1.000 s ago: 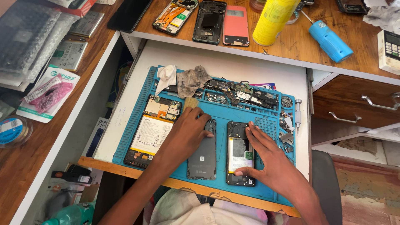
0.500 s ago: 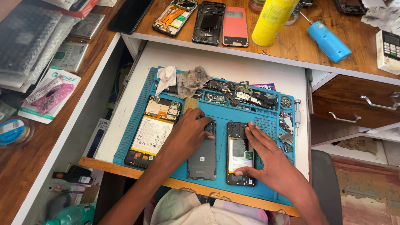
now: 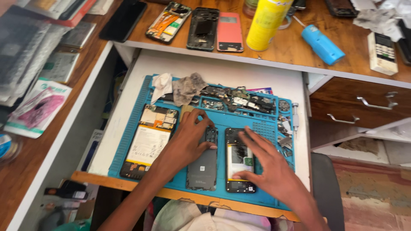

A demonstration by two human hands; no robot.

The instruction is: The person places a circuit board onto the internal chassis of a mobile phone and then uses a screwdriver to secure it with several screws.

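A blue work mat (image 3: 128, 141) covers a pulled-out white shelf (image 3: 222, 68) under a wooden desk (image 3: 299, 51), and on it lie three opened phones side by side: one with a large white battery (image 3: 147, 143) at left, a grey back cover (image 3: 202, 164) in the middle and an open phone frame (image 3: 239, 160) at right. The left hand (image 3: 188, 143) rests on the grey back cover with fingertips pinched at its top camera corner, while the right hand (image 3: 267, 169) lies flat and spread on the open phone frame, gripping nothing. Smaller things sit behind: crumpled rags (image 3: 184, 87), loose circuit parts (image 3: 239, 100) and a small screwdriver (image 3: 295, 117) at the mat's right edge.
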